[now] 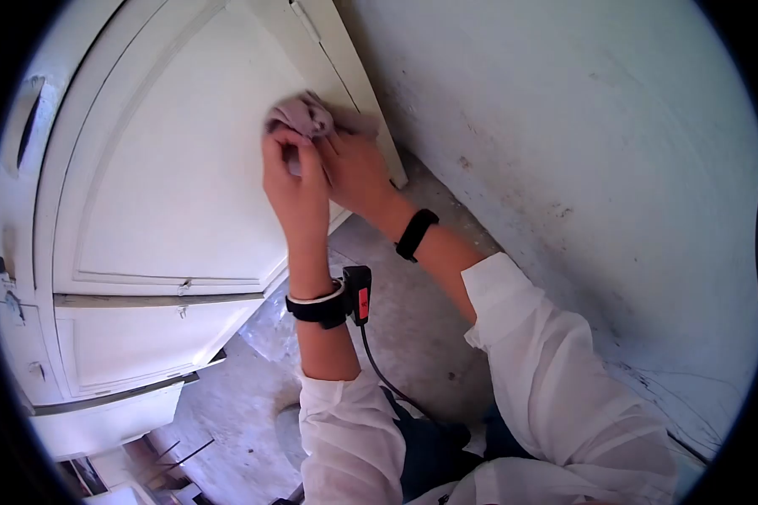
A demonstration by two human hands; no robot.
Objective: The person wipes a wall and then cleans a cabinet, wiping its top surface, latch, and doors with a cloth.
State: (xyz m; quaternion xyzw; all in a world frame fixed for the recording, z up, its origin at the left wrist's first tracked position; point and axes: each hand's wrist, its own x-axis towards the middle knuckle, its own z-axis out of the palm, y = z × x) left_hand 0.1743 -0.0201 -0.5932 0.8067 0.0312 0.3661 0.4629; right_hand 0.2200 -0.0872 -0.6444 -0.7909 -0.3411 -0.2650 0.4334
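A mauve-grey cloth is bunched up in front of the cream cabinet door, close to the door's hinged edge. My left hand pinches the cloth's lower side between thumb and fingers. Right beside it, my right hand grips the cloth too, its fingertips partly hidden in the folds. Whether the cloth presses on the door cannot be made out. On my left wrist sits a black band with a small cabled device; a black strap circles my right wrist.
A scuffed pale wall rises close on my right. Below the door are a lower cabinet door and small metal latches. Clear plastic lies on the concrete floor. Thin dark rods stick out at the lower left.
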